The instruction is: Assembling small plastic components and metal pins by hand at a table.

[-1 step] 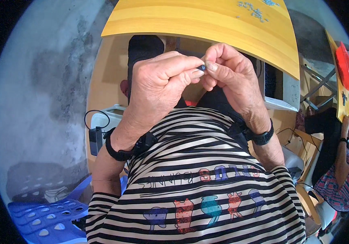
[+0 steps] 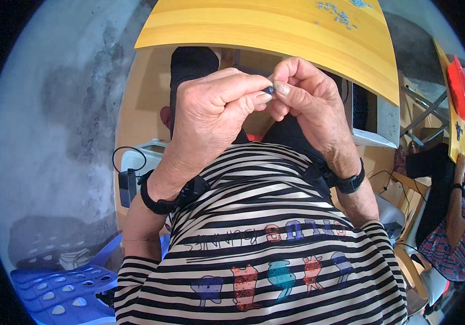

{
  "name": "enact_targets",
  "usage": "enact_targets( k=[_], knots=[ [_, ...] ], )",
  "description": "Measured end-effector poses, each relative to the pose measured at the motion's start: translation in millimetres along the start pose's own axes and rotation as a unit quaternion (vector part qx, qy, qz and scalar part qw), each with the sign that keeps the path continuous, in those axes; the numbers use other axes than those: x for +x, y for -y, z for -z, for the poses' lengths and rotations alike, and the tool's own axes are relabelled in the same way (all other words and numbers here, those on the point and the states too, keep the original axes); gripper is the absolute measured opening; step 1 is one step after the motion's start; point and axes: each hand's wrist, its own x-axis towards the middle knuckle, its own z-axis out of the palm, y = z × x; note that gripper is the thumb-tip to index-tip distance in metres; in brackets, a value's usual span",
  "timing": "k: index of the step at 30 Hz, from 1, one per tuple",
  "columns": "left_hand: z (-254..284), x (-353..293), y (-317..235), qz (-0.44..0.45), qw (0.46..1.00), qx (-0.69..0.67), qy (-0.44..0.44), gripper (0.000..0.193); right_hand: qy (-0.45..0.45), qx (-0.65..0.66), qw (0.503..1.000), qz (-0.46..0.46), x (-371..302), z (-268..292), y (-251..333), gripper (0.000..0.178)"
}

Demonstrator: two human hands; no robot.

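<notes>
Above my lap, just below the near edge of the yellow table, both hands meet at the fingertips. A small dark blue, shiny piece (image 2: 269,90) sits between the thumb and forefinger of my left hand (image 2: 211,103); its exact kind is too small to tell. My right hand (image 2: 311,100) is closed in a pinch, thumb tip right against the end of the piece. Whatever else those right fingers hold is hidden. Dark straps with black devices circle both wrists.
The yellow wooden table (image 2: 265,27) carries scattered small grey pieces (image 2: 341,17) at its far right. A blue perforated plastic chair (image 2: 64,290) is at lower left, beside a grey wall. At right, another person's hands (image 2: 464,165) rest on a second yellow table with a red tray (image 2: 460,89).
</notes>
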Motion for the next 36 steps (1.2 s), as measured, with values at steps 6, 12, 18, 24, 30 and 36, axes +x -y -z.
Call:
enact_targets(
  k=[6, 12, 18, 24, 30, 36],
  knots=[
    [-0.1, -0.9, 1.0, -0.008, 1.000, -0.005, -0.002, 0.016, -0.012, -0.049, 0.999, 0.002, -1.4, -1.3, 2.1, 0.009],
    [-1.7, -0.8, 1.5, -0.021, 1.000, -0.007, -0.006, 0.016, -0.018, -0.080, 0.997, 0.012, -1.1, -0.7, 1.5, 0.007],
    [-3.9, 0.7, 1.2, -0.023, 1.000, 0.011, -0.017, 0.014, -0.028, -0.167, 0.984, 0.047, 0.6, -4.0, 4.4, 0.007],
    [-10.5, 6.4, 10.6, -0.029, 0.998, 0.037, -0.033, 0.010, -0.056, -0.362, 0.926, 0.094, 9.9, 1.4, 0.1, 0.011],
    [-7.8, 11.4, 6.7, 0.040, 0.998, 0.048, -0.011, 0.011, -0.018, -0.294, 0.955, 0.030, 15.6, 8.5, 7.2, 0.005],
    [1.9, 8.5, 6.5, 0.094, 0.994, -0.057, -0.018, 0.010, -0.093, -0.249, 0.964, 0.030, 15.4, 43.0, 33.8, 0.004]
  ],
)
